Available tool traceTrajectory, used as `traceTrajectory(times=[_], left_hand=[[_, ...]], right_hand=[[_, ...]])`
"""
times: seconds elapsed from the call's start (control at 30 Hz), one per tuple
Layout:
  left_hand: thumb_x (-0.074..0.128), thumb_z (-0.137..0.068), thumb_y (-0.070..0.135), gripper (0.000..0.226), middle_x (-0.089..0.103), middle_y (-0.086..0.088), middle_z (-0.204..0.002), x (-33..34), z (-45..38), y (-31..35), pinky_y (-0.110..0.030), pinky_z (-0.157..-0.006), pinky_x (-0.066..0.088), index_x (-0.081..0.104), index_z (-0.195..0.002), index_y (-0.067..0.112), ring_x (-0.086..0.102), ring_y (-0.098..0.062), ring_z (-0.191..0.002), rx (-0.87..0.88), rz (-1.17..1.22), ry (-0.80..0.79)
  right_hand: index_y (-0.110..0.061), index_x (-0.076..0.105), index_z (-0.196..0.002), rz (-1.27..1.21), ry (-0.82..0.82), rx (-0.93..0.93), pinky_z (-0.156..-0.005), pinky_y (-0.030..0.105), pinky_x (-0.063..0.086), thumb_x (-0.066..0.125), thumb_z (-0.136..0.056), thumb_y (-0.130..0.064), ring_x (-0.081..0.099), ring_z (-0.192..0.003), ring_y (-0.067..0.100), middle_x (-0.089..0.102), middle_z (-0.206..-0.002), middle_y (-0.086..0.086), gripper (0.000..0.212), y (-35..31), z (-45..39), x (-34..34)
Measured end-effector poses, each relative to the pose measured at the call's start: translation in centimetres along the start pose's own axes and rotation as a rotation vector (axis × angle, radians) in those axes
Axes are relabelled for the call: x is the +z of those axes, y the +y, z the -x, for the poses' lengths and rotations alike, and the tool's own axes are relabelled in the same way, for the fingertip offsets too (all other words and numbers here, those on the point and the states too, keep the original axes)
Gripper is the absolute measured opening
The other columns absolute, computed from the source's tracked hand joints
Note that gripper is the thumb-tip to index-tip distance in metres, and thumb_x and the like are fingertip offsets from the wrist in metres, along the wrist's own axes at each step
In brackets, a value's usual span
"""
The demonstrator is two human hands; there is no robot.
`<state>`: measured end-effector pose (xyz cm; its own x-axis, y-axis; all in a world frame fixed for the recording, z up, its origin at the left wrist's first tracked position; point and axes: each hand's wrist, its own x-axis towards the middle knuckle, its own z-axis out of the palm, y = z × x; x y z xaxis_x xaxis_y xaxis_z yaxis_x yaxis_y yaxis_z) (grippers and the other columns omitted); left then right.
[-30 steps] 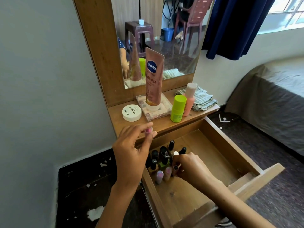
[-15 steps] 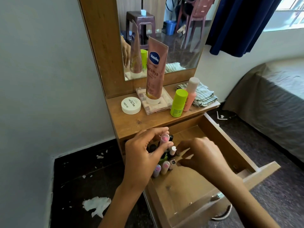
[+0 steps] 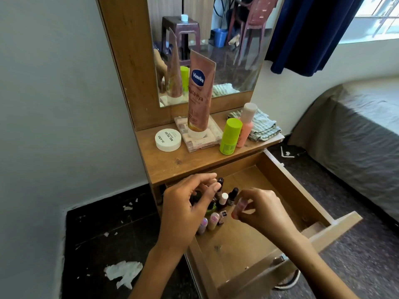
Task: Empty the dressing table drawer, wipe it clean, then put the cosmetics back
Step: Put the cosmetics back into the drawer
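Right hand [image 3: 258, 209] pinches a small pink bottle [image 3: 239, 209] above the open drawer [image 3: 287, 190]. Left hand [image 3: 187, 209], fingers loosely curled and empty, hovers over nail polish bottles [image 3: 220, 203] clustered at the drawer's rear-left corner.

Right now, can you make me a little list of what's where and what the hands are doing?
left hand: over the small bottles, fingers curled, grip unclear
right hand: pinching a small pink bottle
drawer: pulled open, nail polish bottles clustered at its back left
shelf top: white jar, Vaseline tube, green bottle, peach bottle, folded cloth
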<state>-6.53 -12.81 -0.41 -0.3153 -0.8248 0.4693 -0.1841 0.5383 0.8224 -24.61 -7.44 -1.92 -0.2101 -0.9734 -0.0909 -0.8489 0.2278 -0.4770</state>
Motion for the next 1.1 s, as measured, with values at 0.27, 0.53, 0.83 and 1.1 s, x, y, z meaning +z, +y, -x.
traceTrajectory(times=[0.27, 0.53, 0.83, 1.1], left_hand=[[0.061, -0.091, 0.024, 0.016, 0.068, 0.016, -0.091, 0.1, 0.2, -0.8, -0.013, -0.071, 0.049, 0.069, -0.104, 0.02, 0.065, -0.001, -0.088, 0.013, -0.011, 0.015], [0.062, -0.091, 0.022, 0.015, 0.068, 0.017, -0.089, 0.1, 0.3, -1.1, -0.013, -0.069, 0.049, 0.07, -0.103, 0.021, 0.064, -0.001, -0.086, 0.011, -0.049, 0.033], [0.06, -0.091, 0.024, 0.016, 0.068, 0.016, -0.089, 0.3, 0.4, -1.1, -0.018, -0.068, 0.051, 0.069, -0.104, 0.022, 0.064, -0.002, -0.085, 0.012, -0.034, 0.011], [0.06, -0.091, 0.024, 0.015, 0.068, 0.016, -0.089, 0.2, 0.4, -1.0, -0.016, -0.069, 0.051, 0.069, -0.103, 0.023, 0.065, -0.001, -0.087, 0.011, -0.039, 0.017]], right_hand=[[-0.026, 0.068, -0.104, 0.207, -0.017, 0.048, -0.045, 0.006, 0.026, 0.071, -0.084, -0.022, 0.047, -0.056, -0.002, 0.053, -0.071, -0.017, 0.02, -0.2, -1.0, 1.7], [-0.019, 0.062, -0.117, 0.2, -0.092, 0.028, -0.045, 0.008, 0.028, 0.063, -0.089, -0.017, 0.053, -0.071, 0.008, 0.064, -0.094, -0.004, 0.028, -0.6, -1.4, 2.6], [-0.015, 0.062, -0.119, 0.158, -0.128, 0.033, -0.052, 0.01, 0.041, 0.062, -0.091, -0.015, 0.061, -0.078, 0.008, 0.066, -0.101, -0.001, 0.028, -0.5, -1.3, 2.6], [-0.015, 0.065, -0.103, 0.133, -0.103, 0.031, -0.051, 0.013, 0.046, 0.064, -0.089, -0.014, 0.062, -0.071, 0.007, 0.061, -0.085, -0.006, 0.014, -0.4, -1.1, 2.5]])
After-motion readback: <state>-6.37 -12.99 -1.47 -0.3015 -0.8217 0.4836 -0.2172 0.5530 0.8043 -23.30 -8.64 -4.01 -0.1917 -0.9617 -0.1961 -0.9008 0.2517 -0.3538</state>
